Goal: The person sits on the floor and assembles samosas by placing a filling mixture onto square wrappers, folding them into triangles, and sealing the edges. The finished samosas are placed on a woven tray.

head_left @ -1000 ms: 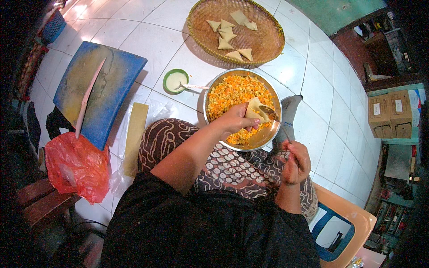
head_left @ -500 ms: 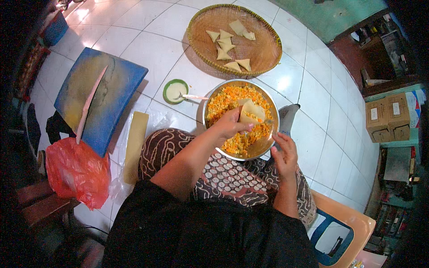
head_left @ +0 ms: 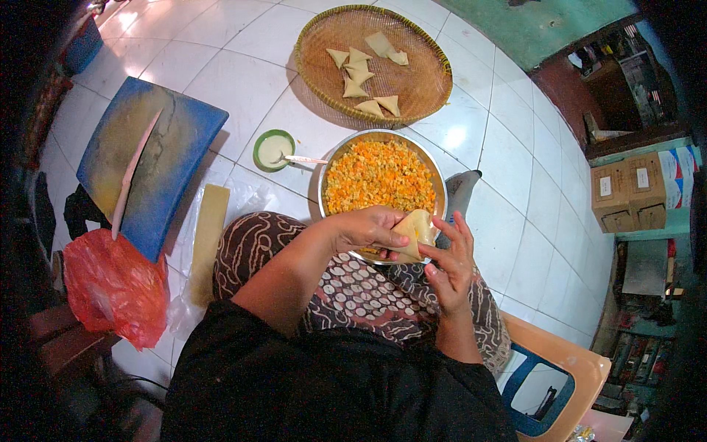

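Observation:
My left hand (head_left: pixel 375 230) grips a pastry wrapper (head_left: pixel 417 230) folded into a cone, with a bit of orange filling showing at its opening. At the wrapper's right edge my right hand (head_left: pixel 453 265) has its fingers spread, the fingertips touching the dough. Just beyond and partly under the hands, a round metal bowl (head_left: pixel 442 180) holds a chopped orange and yellowish filling (head_left: pixel 379 173). Its near rim is mostly hidden by my hands. The bowl stands at my lap, over patterned brown cloth (head_left: pixel 368 291).
A woven round tray (head_left: pixel 313 85) with several folded triangles (head_left: pixel 359 68) lies at the far side. Left of the bowl is a green dish (head_left: pixel 274 149) of white paste with a spoon (head_left: pixel 305 159). Farther left are wrapper strips (head_left: pixel 210 236), a blue board (head_left: pixel 177 155) with a knife (head_left: pixel 136 169), and a red bag (head_left: pixel 118 287).
The wrapper has come nearer to me, from over the filling to the bowl's near rim. My right hand has moved up from the bowl's side to touch the wrapper. The whole view has shifted slightly.

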`<control>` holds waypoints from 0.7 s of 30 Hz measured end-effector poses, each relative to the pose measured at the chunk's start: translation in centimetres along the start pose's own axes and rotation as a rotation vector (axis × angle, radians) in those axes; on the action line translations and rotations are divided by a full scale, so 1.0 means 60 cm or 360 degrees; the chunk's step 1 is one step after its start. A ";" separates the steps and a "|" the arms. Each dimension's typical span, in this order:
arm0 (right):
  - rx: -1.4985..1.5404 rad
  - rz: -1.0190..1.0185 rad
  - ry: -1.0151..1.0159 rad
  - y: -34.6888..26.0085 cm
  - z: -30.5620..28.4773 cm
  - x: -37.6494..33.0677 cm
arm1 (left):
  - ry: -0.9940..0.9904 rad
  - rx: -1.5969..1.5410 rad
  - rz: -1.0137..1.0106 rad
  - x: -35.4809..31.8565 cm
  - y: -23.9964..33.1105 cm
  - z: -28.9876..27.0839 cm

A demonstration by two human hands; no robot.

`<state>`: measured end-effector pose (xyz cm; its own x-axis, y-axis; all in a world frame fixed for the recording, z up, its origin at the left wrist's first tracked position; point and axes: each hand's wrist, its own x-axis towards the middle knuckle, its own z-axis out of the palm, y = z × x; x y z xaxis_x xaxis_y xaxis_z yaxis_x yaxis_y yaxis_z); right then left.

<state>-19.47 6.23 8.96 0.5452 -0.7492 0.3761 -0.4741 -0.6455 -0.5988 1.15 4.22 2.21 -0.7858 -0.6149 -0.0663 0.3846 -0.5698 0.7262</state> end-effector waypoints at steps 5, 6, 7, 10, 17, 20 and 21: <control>-0.0196 -0.0034 -0.0007 -0.020 -0.001 0.008 | -0.0089 0.0040 -0.0028 -0.007 0.007 0.005; -0.0256 -0.0041 -0.0059 -0.021 0.002 0.008 | -0.0118 0.0026 -0.0022 -0.008 0.008 0.006; -0.0313 -0.0056 -0.0110 -0.020 0.006 0.010 | -0.0079 -0.0041 -0.0019 -0.008 0.007 0.008; -0.0433 -0.0109 -0.0191 -0.012 0.019 0.006 | 0.0005 -0.0180 -0.0018 -0.008 0.005 0.012; -0.0600 -0.0143 -0.0314 -0.017 0.027 0.012 | 0.0216 -0.0061 -0.0086 -0.010 0.005 0.014; -0.0033 0.0024 -0.0186 0.017 0.032 0.000 | 0.0185 -0.0118 -0.0062 0.002 0.001 0.017; -0.0005 0.0021 -0.0147 0.021 0.035 -0.004 | 0.0147 -0.0163 -0.0038 0.006 0.000 0.019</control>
<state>-18.73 5.90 6.64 0.6003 -0.7410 0.3009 -0.4838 -0.6361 -0.6011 0.30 4.62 2.94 -0.7493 -0.6453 -0.1489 0.4175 -0.6349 0.6501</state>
